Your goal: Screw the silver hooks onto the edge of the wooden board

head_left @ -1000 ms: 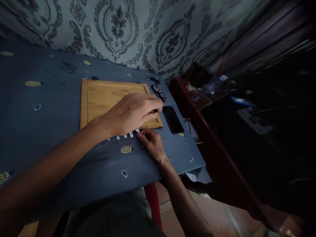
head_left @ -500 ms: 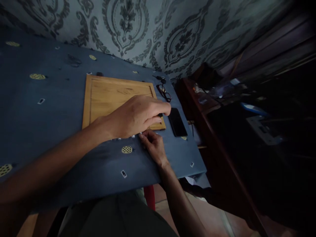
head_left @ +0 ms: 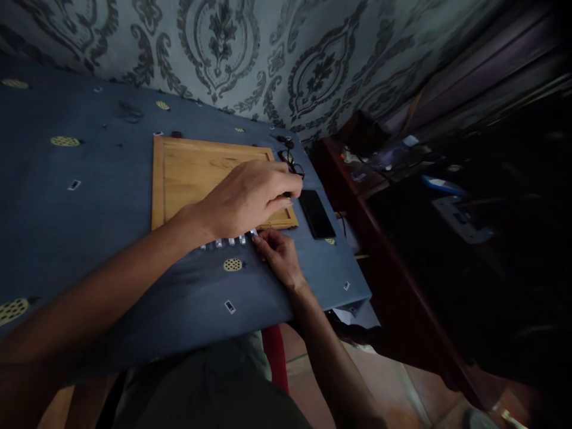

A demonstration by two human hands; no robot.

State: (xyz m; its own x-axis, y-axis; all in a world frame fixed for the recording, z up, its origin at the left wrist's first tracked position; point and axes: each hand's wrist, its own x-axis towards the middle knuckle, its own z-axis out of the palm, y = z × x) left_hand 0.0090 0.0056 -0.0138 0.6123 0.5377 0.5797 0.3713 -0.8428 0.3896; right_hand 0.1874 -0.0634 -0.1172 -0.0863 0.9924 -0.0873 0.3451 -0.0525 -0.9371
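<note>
My left hand (head_left: 254,199) reaches across from the left, above the front right part of a wooden board (head_left: 196,164) with a raised rim. Its fingers are curled in a pinch, and a bit of something small and dark shows between them. Just below, my right hand (head_left: 279,256) lies by the board's front edge, thumb and fingertips closed around a small shiny piece (head_left: 253,233). Several similar small clear or silvery pieces (head_left: 231,241) stand in a row on the blue cloth along that edge. My left wrist and forearm hide part of the board.
A black phone (head_left: 317,214) lies right of the board, with eyeglasses (head_left: 297,169) and keys (head_left: 285,141) behind it. The blue patterned tablecloth (head_left: 179,304) ends at the table's front edge. Past the right edge stands dark red wooden furniture (head_left: 388,256) with clutter on it.
The view has shifted slightly. My left hand has lifted back a little, so more of the row of small pieces shows. My right hand stays at the board's front edge.
</note>
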